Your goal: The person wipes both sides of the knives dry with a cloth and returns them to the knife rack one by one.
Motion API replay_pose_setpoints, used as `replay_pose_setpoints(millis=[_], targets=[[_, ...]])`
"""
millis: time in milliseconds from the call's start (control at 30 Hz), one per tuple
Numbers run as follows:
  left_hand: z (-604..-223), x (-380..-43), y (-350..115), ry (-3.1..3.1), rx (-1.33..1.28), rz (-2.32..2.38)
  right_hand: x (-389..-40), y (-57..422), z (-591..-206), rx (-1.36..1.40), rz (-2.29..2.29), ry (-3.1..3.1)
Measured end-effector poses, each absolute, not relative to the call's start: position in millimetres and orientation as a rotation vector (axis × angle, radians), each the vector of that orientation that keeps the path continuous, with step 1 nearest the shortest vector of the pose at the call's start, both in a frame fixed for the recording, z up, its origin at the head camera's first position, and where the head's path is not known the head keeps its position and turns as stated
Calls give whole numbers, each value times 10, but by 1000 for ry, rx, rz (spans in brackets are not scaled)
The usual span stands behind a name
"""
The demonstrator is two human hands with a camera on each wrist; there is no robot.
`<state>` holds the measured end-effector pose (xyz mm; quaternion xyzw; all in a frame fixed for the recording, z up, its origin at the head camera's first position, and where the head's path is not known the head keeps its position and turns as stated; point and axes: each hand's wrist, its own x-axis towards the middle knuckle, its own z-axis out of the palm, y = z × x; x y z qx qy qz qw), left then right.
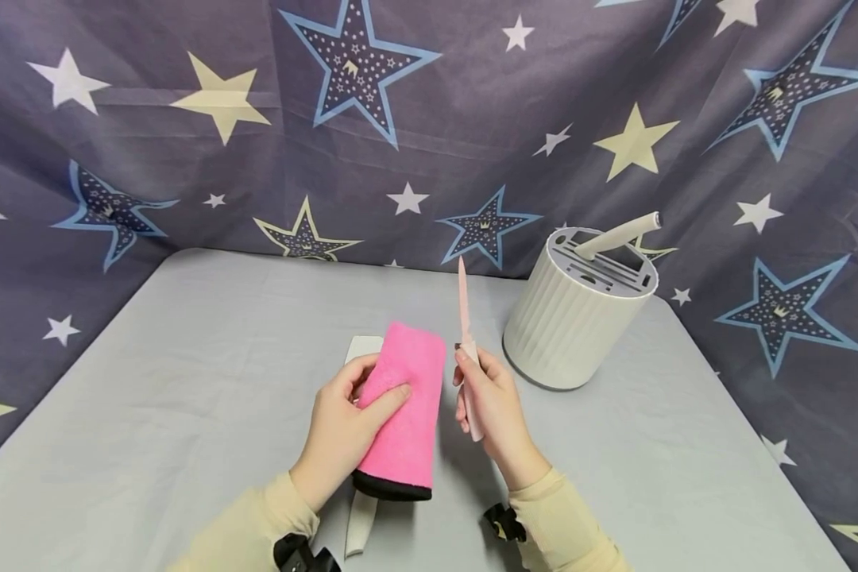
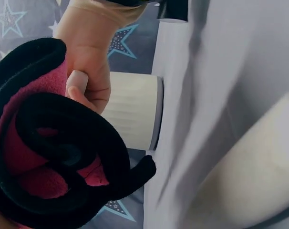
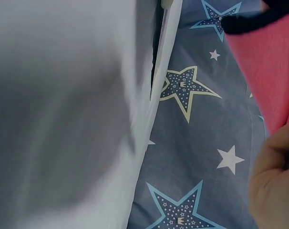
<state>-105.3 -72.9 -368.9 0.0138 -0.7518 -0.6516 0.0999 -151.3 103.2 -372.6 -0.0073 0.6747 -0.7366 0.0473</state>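
In the head view my left hand grips a folded pink cloth with a black border, thumb across its front. The left wrist view shows the cloth's black edges rolled in layers. To the right of the cloth, my right hand holds a small knife by its pale handle, its pinkish blade pointing up and away. Blade and cloth are apart. Beneath the cloth and left hand lies another knife on the table, its pale handle toward me and its wide white blade mostly hidden.
A ribbed cream knife block stands at the back right of the grey-covered table. One cream knife handle sticks out of its slotted top. A dark star-patterned curtain hangs behind the table and along its sides.
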Motion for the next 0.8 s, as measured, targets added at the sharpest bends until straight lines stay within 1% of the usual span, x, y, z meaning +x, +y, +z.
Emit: replay_pose_setpoints(millis=[367, 533, 800], targets=[[-3638, -1163, -697, -2211, 19, -1742, -1356, 844, -3745, -65, -2255, 2063], [-3637, -1152, -650, -2189, -27, -1673, -1310, 782, -3760, -81, -2318, 2042], [-3623, -1126, -537, -2139, -61, -1691, -1281, 746, -3790, -95, -2400, 2137]])
